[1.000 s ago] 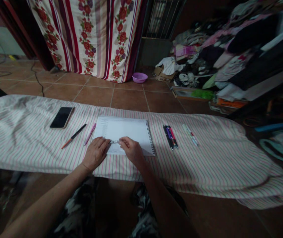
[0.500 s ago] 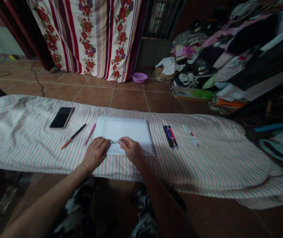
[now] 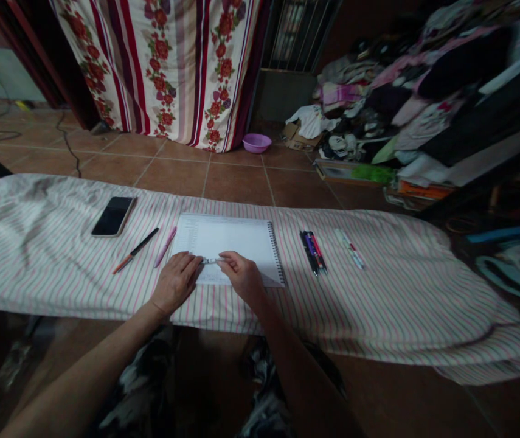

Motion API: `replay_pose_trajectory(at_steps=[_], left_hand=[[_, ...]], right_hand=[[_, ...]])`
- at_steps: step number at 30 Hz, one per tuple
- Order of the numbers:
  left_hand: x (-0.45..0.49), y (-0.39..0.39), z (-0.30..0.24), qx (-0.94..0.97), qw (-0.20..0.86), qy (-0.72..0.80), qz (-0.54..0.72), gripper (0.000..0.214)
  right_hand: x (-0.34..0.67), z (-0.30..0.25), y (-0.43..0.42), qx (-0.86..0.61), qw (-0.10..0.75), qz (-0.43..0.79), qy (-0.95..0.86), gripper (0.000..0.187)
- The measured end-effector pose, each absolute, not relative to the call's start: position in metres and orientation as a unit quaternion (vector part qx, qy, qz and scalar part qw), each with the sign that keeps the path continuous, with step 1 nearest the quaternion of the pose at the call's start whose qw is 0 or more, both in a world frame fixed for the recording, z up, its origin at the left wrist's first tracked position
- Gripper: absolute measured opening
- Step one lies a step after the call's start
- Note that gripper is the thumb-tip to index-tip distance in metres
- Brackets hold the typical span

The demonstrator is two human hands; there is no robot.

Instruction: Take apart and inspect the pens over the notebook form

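A slim, pale pen (image 3: 211, 261) lies level between my hands, just over the lower part of the spiral notebook (image 3: 235, 234). My right hand (image 3: 241, 274) pinches its right end between thumb and fingertips. At the other end, my left hand (image 3: 178, 281) has its fingers closed together at the pen's tip, its palm side down over the notebook's left edge. The fingers hide both ends of the pen. The notebook is open to a mostly white page, with faint marks along its left and bottom; its coil runs down the right side.
Left of the notebook lie a pink pen (image 3: 165, 247), a black and orange pen (image 3: 135, 250) and a phone (image 3: 114, 216). To the right are several dark pens (image 3: 313, 252) side by side and a white patterned pen (image 3: 350, 248). A striped cloth (image 3: 401, 286) covers the surface.
My right fingers have shifted very slightly on the pen. All else stays as it was.
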State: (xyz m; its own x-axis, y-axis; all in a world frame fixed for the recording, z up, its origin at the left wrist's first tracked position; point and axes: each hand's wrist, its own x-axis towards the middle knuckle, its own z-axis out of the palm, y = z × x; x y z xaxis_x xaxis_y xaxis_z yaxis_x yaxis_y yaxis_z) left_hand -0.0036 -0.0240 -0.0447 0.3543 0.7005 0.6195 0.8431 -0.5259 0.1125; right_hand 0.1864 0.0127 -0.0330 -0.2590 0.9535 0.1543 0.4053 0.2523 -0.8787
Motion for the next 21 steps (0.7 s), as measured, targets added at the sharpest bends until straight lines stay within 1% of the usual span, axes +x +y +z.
replay_pose_trajectory(at_steps=[4, 11, 14, 18, 21], left_hand=[[-0.0039, -0.0242, -0.045, -0.818, 0.125, -0.474, -0.301, 0.025], [-0.0042, -0.0242, -0.0444, -0.818, 0.13, -0.481, -0.287, 0.024], [-0.0038, -0.0244, -0.0445, -0.818, 0.123, -0.482, -0.288, 0.025], [-0.0025, -0.0248, -0.042, -0.818, 0.122, -0.481, -0.291, 0.023], [-0.0019, -0.025, -0.0399, -0.818, 0.128, -0.479, -0.291, 0.022]], right_hand=[[0.1861, -0.0348, 0.0133, -0.486, 0.38, 0.378, -0.69, 0.019], [0.1861, -0.0332, 0.0127, -0.486, 0.371, 0.373, -0.698, 0.01], [0.1862, -0.0327, 0.0126, -0.485, 0.368, 0.371, -0.701, 0.011], [0.1858, -0.0326, 0.013, -0.486, 0.375, 0.373, -0.696, 0.018], [0.1857, -0.0318, 0.0128, -0.487, 0.373, 0.37, -0.698, 0.014]])
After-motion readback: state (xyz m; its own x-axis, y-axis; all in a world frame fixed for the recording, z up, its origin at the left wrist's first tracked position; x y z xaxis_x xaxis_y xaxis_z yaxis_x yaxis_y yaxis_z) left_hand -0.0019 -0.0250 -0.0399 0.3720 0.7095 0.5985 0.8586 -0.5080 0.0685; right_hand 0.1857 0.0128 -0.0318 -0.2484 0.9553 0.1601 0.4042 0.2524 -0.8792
